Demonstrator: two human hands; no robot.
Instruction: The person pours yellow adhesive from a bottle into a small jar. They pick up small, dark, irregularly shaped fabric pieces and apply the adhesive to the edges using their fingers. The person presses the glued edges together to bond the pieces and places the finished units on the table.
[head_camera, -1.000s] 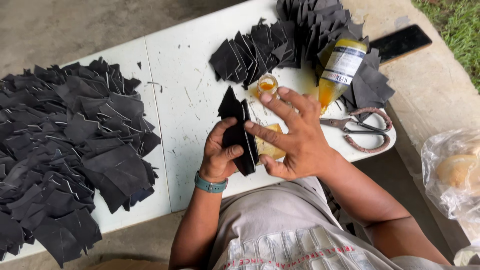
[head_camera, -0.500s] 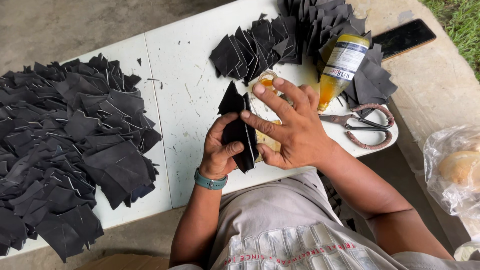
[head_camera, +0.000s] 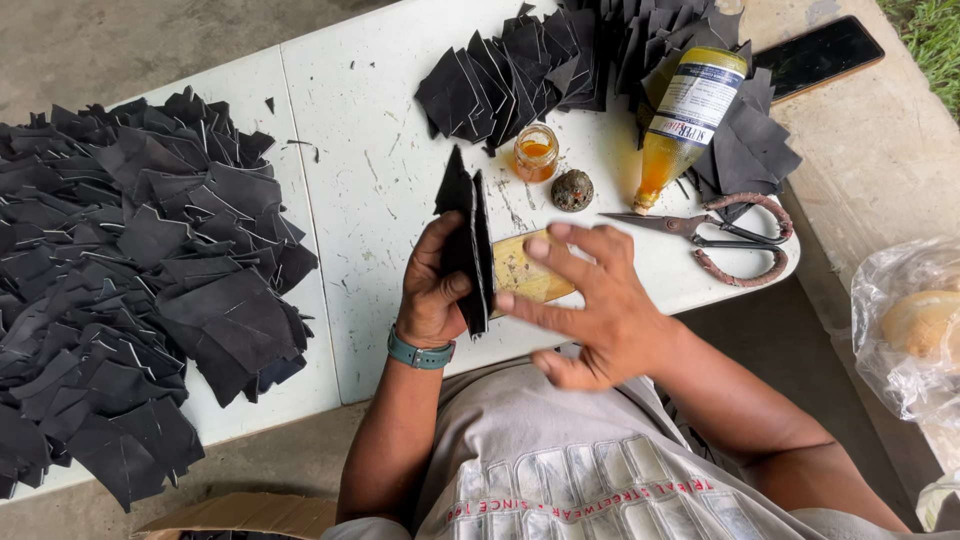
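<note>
right hand (head_camera: 600, 310) lowered, jar (head_camera: 536, 152) uncovered

Jar (head_camera: 536, 153) left of scissors (head_camera: 715, 237)

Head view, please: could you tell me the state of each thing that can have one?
Left hand: shut on black piece, held upright.
Right hand: open, fingers spread beside the piece.
Small jar: lid off.
Lid: lying beside the jar.
Bottle: lying tilted.
Scissors: lying slightly open.
</note>
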